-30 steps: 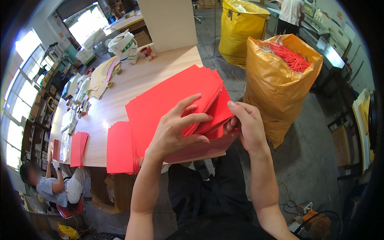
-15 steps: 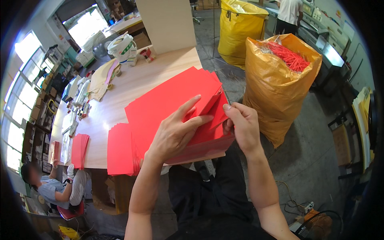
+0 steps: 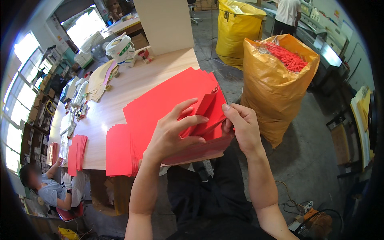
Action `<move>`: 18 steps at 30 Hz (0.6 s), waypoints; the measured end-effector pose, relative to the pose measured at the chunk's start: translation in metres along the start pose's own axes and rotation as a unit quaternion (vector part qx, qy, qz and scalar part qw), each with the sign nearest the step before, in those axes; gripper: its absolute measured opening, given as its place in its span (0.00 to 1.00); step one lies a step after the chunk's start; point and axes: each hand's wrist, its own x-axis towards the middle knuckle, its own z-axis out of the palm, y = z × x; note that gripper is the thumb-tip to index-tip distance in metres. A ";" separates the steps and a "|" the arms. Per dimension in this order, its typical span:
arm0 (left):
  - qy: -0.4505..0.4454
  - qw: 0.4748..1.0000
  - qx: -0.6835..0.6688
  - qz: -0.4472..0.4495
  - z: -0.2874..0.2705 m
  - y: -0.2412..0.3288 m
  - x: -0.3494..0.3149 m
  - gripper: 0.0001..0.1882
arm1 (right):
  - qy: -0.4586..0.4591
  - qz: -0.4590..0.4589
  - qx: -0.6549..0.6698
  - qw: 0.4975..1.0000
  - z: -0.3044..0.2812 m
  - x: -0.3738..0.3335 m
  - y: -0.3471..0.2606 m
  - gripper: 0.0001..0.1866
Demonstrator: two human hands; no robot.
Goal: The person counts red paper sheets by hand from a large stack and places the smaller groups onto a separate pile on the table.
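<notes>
A thick stack of red paper sheets [image 3: 160, 96] lies at the table's near right corner, its upper sheets slightly fanned. Near its right end, several top sheets are bent up into a raised fold. My left hand [image 3: 170, 130] is open, fingers spread, resting against that fold from the left. Thumb and fingers of my right hand [image 3: 245, 126] are closed on the right edge of the red sheets below the fold; the fingertips are partly hidden. A smaller fanned pile of red sheets [image 3: 118, 150] lies left of the stack, along the table's front edge.
The wooden table [image 3: 172, 64] carries a white bucket [image 3: 120, 48], tape rolls and tools. A co-worker [image 3: 52, 190] sits at left by narrow red strips [image 3: 77, 154]. An orange sack [image 3: 276, 92] of red shreds and a yellow sack [image 3: 239, 36] stand at right.
The raised fold of sheets opens wider, and my left thumb now shows below the fingers. My right hand keeps its pinch at the edge. The co-worker's hands have shifted.
</notes>
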 end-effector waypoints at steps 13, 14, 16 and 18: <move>-0.051 0.989 0.134 0.044 0.001 0.008 0.001 0.31 | -0.089 -0.293 -0.491 0.815 0.003 -0.041 0.028 0.18; -0.060 0.980 0.171 0.080 0.003 0.008 0.000 0.34 | -0.102 -0.283 -0.494 0.816 0.001 -0.041 0.030 0.19; -0.076 0.955 0.247 0.148 0.010 0.007 -0.003 0.40 | -0.129 -0.263 -0.499 0.815 -0.003 -0.039 0.031 0.21; -0.089 0.943 0.284 0.151 0.014 0.011 -0.006 0.43 | -0.130 -0.269 -0.491 0.818 -0.003 -0.037 0.030 0.21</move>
